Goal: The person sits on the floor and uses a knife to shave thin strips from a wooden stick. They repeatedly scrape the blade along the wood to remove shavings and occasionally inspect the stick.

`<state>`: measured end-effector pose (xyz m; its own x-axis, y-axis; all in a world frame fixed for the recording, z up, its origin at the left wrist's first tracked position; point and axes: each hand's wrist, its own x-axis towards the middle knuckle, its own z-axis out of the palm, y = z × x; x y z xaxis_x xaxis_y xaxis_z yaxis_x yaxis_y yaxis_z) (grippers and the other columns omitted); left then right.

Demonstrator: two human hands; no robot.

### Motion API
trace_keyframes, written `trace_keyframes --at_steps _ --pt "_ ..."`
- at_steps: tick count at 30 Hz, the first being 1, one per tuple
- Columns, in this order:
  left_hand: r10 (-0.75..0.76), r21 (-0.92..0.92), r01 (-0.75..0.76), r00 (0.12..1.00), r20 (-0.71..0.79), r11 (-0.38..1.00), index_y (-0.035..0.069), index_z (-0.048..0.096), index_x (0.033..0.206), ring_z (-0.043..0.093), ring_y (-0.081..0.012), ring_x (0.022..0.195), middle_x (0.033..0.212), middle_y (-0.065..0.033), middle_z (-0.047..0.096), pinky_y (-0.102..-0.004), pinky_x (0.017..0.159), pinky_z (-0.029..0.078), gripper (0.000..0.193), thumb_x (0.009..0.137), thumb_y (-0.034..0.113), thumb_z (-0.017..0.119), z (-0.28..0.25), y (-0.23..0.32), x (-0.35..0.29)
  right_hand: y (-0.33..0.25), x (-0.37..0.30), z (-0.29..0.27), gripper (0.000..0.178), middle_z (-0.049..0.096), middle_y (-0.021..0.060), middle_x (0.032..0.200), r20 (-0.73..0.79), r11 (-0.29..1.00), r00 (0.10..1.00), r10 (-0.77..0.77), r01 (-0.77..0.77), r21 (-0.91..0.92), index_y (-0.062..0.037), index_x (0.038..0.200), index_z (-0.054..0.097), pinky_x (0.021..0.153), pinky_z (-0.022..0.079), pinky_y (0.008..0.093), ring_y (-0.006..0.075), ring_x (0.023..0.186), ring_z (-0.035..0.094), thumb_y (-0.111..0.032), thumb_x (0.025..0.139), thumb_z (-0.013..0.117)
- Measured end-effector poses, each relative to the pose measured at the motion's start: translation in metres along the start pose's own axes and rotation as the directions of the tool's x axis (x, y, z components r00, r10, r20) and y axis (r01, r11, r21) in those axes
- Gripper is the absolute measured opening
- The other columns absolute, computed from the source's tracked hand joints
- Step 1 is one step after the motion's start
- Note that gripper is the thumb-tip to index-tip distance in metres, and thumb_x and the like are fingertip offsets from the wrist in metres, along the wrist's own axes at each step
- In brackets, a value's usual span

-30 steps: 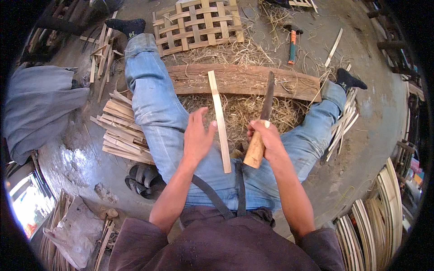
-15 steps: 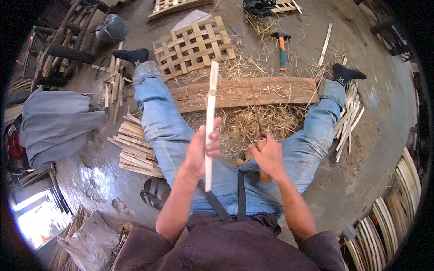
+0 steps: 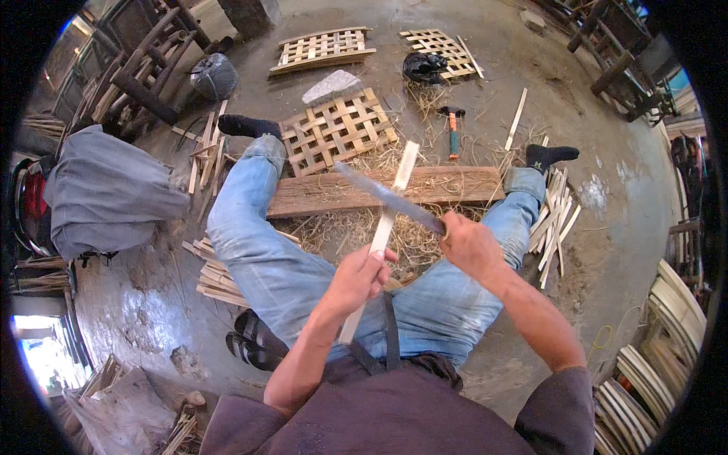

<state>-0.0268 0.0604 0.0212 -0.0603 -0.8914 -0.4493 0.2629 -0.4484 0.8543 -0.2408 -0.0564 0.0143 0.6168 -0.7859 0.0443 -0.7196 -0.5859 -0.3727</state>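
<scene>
My left hand [image 3: 359, 282] is closed around a pale bamboo strip [image 3: 385, 224], which slants up and away from me between my legs. In my right hand [image 3: 472, 246] is a knife [image 3: 383, 196], its long grey blade pointing to the left and crossing over the upper part of the strip. Whether the blade touches the strip, I cannot tell. My fingers hide most of the knife's handle. Beyond both hands a thick wooden plank [image 3: 326, 193] lies across between my lower legs. Curly shavings [image 3: 334, 236] are heaped on its near side.
A woven slat panel [image 3: 341, 133] lies past the plank, with a stone slab [image 3: 332, 86] at its far edge. The hammer [image 3: 453, 130] rests on the floor to the right. Split strips are piled beside my left thigh [image 3: 216, 273] and right shin [image 3: 555, 220]. Sandals [image 3: 256, 340] sit at left.
My right hand has risen, swinging the blade leftward across the strip. The strip now leans further right, and my left hand is slightly lower. The view has tilted up, showing more floor beyond.
</scene>
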Motion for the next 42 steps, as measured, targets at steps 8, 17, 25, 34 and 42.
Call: trace_keyframes --at_steps 8,17,25,34,42 --pt "-0.022 0.040 0.021 1.000 0.021 0.999 0.001 0.056 0.108 0.044 -0.0051 0.053 0.071 0.0010 0.051 -0.0223 0.046 0.037 0.028 0.103 0.024 0.040 0.009 -0.010 0.002 0.015 0.007 -0.010 0.011 0.063 0.0151 0.080 -0.049 0.963 0.995 -0.082 0.067 -0.260 -0.0050 0.089 0.051 0.063 0.054 0.0453 0.0329 0.074 0.067 -0.009 0.081 0.057" --pt "-0.140 -0.160 0.170 0.973 0.183 0.972 0.009 0.045 0.137 0.037 -0.0030 0.061 0.078 0.0045 0.046 -0.0178 0.051 0.034 0.039 0.101 0.021 0.041 0.016 -0.022 0.000 0.018 0.002 -0.004 0.026 0.065 0.0189 0.081 -0.008 0.969 0.977 0.213 -0.212 -0.127 -0.0030 0.100 0.054 0.065 0.053 0.0461 0.0389 0.074 0.065 -0.013 0.080 0.066" --pt "-0.105 -0.228 0.208 0.914 0.393 0.951 0.005 0.042 0.138 0.034 -0.0031 0.061 0.078 0.0048 0.040 -0.0188 0.051 0.031 0.045 0.102 0.032 0.041 0.023 -0.024 0.004 -0.034 -0.013 0.014 0.026 0.062 0.0056 0.079 0.104 0.408 0.806 0.583 -0.400 0.820 -0.0035 0.100 0.054 0.064 0.051 0.0278 0.0118 0.069 0.061 -0.015 0.084 0.071" --pt "-0.182 -0.330 0.297 0.924 0.336 0.896 0.005 0.050 0.120 0.029 -0.0018 0.056 0.071 0.0080 0.032 -0.0186 0.047 0.026 0.035 0.103 0.032 0.037 0.006 -0.025 0.015 -0.018 0.017 -0.008 0.025 0.064 0.0128 0.080 -0.030 0.806 0.876 0.481 -0.428 0.408 -0.0024 0.097 0.056 0.065 0.053 0.0357 0.0223 0.067 0.064 -0.017 0.083 0.071" --pt "-0.081 -0.338 0.170 0.962 0.262 0.926 0.008 0.051 0.098 0.031 -0.0035 0.054 0.069 0.0069 0.034 -0.0212 0.046 0.025 0.025 0.102 0.030 0.041 0.006 -0.023 0.005 -0.002 0.005 -0.051 0.009 0.062 0.0126 0.078 0.020 0.893 0.997 0.077 -0.060 -0.445 -0.0053 0.088 0.054 0.062 0.054 0.0441 0.0335 0.071 0.066 -0.011 0.082 0.055"
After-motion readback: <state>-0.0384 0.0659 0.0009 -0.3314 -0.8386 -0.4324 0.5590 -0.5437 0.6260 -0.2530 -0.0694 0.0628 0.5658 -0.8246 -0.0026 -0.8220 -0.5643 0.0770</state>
